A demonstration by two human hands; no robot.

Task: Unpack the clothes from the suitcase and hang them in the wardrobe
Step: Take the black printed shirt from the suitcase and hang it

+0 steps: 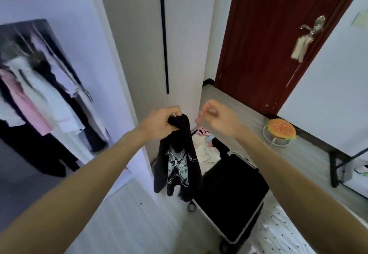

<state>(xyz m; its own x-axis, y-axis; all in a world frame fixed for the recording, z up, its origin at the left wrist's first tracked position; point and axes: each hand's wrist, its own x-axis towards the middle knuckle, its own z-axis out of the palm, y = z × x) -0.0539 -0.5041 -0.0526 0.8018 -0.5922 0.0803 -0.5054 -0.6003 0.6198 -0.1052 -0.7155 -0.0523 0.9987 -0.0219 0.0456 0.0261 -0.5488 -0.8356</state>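
Black garment (177,160) is clutched in left hand (163,122) and hung below the grip; right hand (218,121), blurred alongside, cannot be judged.

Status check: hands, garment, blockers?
Left hand grips black printed top. Right hand curled, blurred; grip unclear. Suitcase open, clothes inside. Wardrobe open left; no blocker visible.

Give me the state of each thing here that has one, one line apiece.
left hand: grips the black garment's top.
right hand: fingers curled, blurred; any hold unclear.
black garment: dangling bunched, on no rail.
suitcase: open on the floor, clothes in one half.
wardrobe: open, clothes hanging inside.
red door: shut.
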